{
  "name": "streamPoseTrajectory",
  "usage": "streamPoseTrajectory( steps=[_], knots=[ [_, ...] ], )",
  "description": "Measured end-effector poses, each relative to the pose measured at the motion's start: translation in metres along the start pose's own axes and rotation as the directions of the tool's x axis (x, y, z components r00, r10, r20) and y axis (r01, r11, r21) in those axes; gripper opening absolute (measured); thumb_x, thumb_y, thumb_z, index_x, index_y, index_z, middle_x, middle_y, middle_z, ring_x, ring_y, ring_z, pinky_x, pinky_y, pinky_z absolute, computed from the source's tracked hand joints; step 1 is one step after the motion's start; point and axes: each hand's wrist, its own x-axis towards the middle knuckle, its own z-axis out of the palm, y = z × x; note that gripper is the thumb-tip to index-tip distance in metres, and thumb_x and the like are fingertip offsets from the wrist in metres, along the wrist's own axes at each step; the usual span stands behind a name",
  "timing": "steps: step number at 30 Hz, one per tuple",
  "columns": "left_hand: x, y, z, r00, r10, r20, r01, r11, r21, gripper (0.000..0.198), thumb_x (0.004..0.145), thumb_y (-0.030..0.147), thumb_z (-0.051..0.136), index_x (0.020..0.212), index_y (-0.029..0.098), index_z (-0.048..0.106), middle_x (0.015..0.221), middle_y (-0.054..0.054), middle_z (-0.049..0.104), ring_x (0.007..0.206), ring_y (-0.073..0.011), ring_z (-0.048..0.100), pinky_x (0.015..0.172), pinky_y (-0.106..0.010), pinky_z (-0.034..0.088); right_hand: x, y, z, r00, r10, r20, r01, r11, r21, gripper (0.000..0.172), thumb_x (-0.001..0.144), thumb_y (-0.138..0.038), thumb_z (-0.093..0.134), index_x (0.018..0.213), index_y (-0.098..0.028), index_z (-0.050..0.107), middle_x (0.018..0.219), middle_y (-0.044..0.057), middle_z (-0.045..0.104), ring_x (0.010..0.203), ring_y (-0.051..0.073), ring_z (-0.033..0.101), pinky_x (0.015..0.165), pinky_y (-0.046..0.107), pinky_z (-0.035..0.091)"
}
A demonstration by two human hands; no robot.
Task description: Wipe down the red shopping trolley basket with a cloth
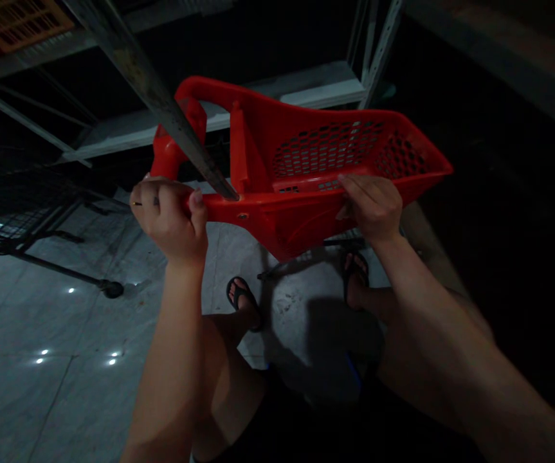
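Note:
A red plastic shopping basket (306, 167) with perforated mesh walls and a curved handle part is held up in front of me, tilted. My left hand (167, 218) wraps around its left end, and my right hand (371, 207) grips its near rim at the right. A long dark metal pole (161, 96) runs from the upper left down to the basket, its lower end meeting the red plastic just right of my left hand.
Metal shelving with white shelf boards (137, 135) stands beyond the basket. A dark wire cart (11, 218) sits at the left on a pale tiled floor (26, 321). My feet in black sandals (243, 302) stand below.

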Motion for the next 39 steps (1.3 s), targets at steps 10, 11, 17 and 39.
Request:
streamPoseTrajectory(
  steps=[10, 11, 17, 39],
  knots=[
    [-0.006, 0.007, 0.003, 0.997, -0.071, 0.034, 0.072, 0.997, -0.03, 0.033, 0.098, 0.059, 0.055, 0.092, 0.027, 0.059, 0.114, -0.016, 0.066, 0.138, -0.0396, 0.053, 0.125, -0.064, 0.03, 0.008, 0.049, -0.007, 0.979, 0.112, 0.168, -0.135, 0.982, 0.133, 0.055, 0.105, -0.026, 0.043, 0.158, -0.027, 0.055, 0.165, 0.004, 0.056, 0.154, 0.026, 0.051, 0.129, 0.058, 0.041],
    [-0.006, 0.006, 0.003, 0.997, -0.07, 0.024, 0.07, 0.997, -0.022, 0.033, 0.099, 0.058, 0.054, 0.092, 0.027, 0.059, 0.114, -0.015, 0.066, 0.137, -0.0392, 0.054, 0.125, -0.065, 0.031, 0.008, 0.048, -0.008, 0.975, 0.093, 0.201, -0.124, 0.982, 0.145, 0.06, 0.101, -0.022, 0.045, 0.16, -0.023, 0.052, 0.168, 0.006, 0.053, 0.157, 0.026, 0.048, 0.13, 0.06, 0.04],
    [-0.003, -0.006, -0.005, 0.998, -0.061, -0.035, 0.063, 0.996, 0.066, 0.027, 0.104, 0.051, 0.048, 0.094, 0.03, 0.061, 0.115, -0.012, 0.069, 0.134, -0.037, 0.06, 0.122, -0.065, 0.039, 0.017, 0.04, 0.0, 0.994, 0.076, 0.076, -0.093, 0.964, 0.249, 0.04, 0.101, -0.029, 0.051, 0.132, -0.024, 0.075, 0.138, 0.007, 0.077, 0.13, 0.026, 0.071, 0.115, 0.053, 0.056],
    [0.0, -0.004, -0.019, 0.998, -0.062, -0.008, 0.063, 0.997, 0.053, 0.04, 0.107, 0.055, 0.04, 0.087, 0.027, 0.059, 0.11, -0.01, 0.069, 0.13, -0.0358, 0.064, 0.108, -0.074, 0.038, 0.023, 0.031, 0.005, 0.962, 0.263, 0.07, -0.271, 0.944, 0.189, 0.044, 0.094, -0.032, 0.072, 0.138, -0.028, 0.068, 0.145, 0.013, 0.059, 0.134, 0.035, 0.058, 0.111, 0.06, 0.052]
  ],
)
